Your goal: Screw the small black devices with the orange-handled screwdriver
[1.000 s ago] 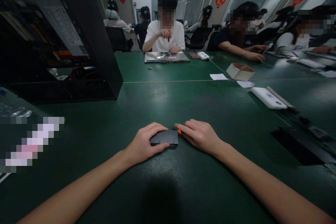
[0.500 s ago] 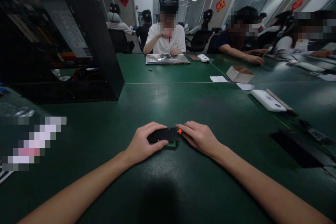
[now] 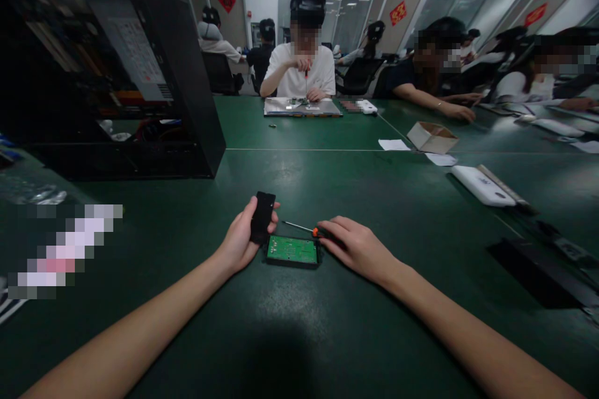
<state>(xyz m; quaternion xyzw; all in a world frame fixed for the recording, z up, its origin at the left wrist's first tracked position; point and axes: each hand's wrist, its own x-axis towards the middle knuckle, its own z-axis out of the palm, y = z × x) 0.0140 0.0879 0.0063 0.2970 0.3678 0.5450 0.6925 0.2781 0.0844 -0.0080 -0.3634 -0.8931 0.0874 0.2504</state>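
My left hand (image 3: 243, 230) is closed on a flat black cover (image 3: 262, 217), holding it tilted up on edge. Just below and to the right of it, a black plastic case (image 3: 294, 265) lies on the table with its inside exposed. A green circuit board (image 3: 292, 249) sits in that case. My right hand (image 3: 355, 240) grips a screwdriver (image 3: 299, 226) with an orange collar. Its thin metal shaft points left above the board's far edge, and its handle is mostly hidden under my fingers.
On the green table (image 3: 290, 171), an open computer case (image 3: 196, 106) stands at left. A small cardboard box (image 3: 433, 137), a white device (image 3: 482, 186) and a black flat object (image 3: 538, 271) lie to the right. Across the table a person (image 3: 302, 68) works on a panel (image 3: 304, 107).
My left hand has lifted the black cover off the case and turned it upright to the left, exposing the circuit board. The screwdriver's shaft now shows; my right hand has barely moved.
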